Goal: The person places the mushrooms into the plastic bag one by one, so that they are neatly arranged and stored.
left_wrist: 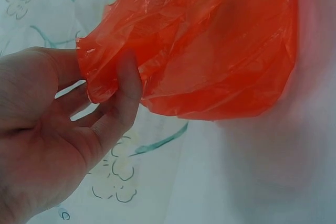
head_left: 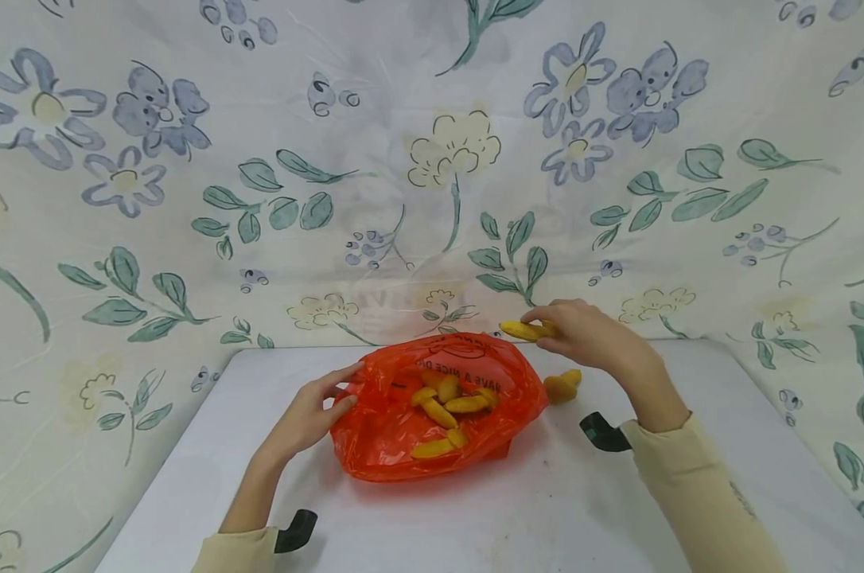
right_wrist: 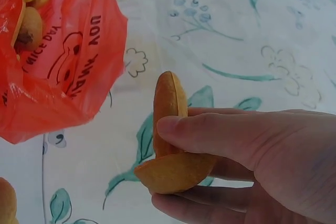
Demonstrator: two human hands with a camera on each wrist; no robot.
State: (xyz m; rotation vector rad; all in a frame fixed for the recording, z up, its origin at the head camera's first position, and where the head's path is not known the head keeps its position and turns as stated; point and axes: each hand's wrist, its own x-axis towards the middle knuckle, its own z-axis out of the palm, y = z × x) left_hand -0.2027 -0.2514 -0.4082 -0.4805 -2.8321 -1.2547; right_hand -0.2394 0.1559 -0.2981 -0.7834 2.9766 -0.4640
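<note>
A red plastic bag (head_left: 375, 450) lies with its mouth open on the white table, dark printed words on its inner side. Several yellow mushrooms (head_left: 439, 413) rest in it. My left hand (head_left: 305, 420) pinches the bag's left edge between thumb and fingers, as the left wrist view shows the red film (left_wrist: 210, 66) up close. Up and to the right of the bag, my right hand (head_left: 582, 334) holds one yellow mushroom (right_wrist: 169, 108) by thumb and fingers, its stem pointing away from the palm and its cap (right_wrist: 173, 172) near the fingers. It is held apart from the bag.
Another yellow mushroom (head_left: 562, 387) lies on the white table (head_left: 546, 509) by the bag's right side. A floral cloth (head_left: 389, 207) hangs behind the table's far edge. Dark curved pieces (head_left: 604, 432) stick out by both beige sleeves.
</note>
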